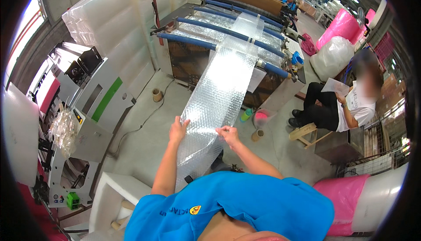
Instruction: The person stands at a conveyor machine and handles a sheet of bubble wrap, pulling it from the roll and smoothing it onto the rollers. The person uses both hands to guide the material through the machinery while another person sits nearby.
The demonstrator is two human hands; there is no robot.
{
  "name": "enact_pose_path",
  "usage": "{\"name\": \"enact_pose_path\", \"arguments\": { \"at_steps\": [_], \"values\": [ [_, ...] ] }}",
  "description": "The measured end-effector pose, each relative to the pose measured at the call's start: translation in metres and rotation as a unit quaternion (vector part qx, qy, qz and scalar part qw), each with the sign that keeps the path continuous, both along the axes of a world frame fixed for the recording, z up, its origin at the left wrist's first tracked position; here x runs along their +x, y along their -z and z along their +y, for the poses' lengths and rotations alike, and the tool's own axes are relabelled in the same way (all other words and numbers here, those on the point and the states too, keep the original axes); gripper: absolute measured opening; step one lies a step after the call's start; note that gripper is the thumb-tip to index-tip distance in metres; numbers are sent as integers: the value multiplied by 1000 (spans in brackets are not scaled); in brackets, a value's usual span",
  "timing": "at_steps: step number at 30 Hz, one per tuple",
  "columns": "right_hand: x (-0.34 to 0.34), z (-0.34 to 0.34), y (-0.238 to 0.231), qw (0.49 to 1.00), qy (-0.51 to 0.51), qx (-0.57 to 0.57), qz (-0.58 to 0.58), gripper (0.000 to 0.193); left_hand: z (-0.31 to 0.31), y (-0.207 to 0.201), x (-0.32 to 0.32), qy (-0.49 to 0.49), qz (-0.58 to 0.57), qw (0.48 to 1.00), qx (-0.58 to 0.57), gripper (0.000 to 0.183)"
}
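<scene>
A long strip of clear bubble wrap (221, 85) runs from a machine with blue rollers (188, 39) down toward my body. My left hand (178, 130) grips its left edge, thumb on top and fingers partly behind the film. On the opposite edge my right hand (229, 135) pinches the film between thumb and fingers. Between my hands the strip is stretched fairly flat and shiny, and its lower end hangs in front of my blue shirt. The fingers behind the film are partly hidden.
A person (351, 100) sits on a wooden stool (307, 133) at the right, holding a sheet. A grey machine (94, 105) stands at the left. On the floor are cardboard tubes (257, 135) and a green bottle (246, 115). Pink rolls (340, 26) stand at the back right.
</scene>
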State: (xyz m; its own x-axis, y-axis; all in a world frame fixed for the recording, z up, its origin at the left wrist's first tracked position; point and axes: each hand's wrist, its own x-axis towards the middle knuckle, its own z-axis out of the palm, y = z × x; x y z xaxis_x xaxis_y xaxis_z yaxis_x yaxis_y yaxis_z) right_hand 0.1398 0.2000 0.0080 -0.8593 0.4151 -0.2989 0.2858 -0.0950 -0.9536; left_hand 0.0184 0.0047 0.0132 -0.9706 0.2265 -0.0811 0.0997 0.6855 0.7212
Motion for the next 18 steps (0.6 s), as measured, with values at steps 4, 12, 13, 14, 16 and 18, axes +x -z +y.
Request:
{"name": "enact_pose_path", "arguments": {
  "at_steps": [4,12,13,14,16,18],
  "values": [
    [0,-15,-18,998,49,-12,42,22,-5,-23,3,-11,81,997,12,30],
    [2,-6,-1,997,60,-24,-34,20,3,7,5,-14,71,997,5,33],
    [6,-5,9,996,60,-46,-53,20,4,10,9,-19,58,998,-3,34],
    [6,-2,17,995,53,-53,-62,20,7,12,10,-28,49,998,-13,35],
    [4,4,31,994,37,-69,-82,20,13,14,11,-50,30,998,-36,38],
    [1,7,42,992,32,-60,-110,20,14,22,9,-39,17,996,-77,41]
  ]
}}
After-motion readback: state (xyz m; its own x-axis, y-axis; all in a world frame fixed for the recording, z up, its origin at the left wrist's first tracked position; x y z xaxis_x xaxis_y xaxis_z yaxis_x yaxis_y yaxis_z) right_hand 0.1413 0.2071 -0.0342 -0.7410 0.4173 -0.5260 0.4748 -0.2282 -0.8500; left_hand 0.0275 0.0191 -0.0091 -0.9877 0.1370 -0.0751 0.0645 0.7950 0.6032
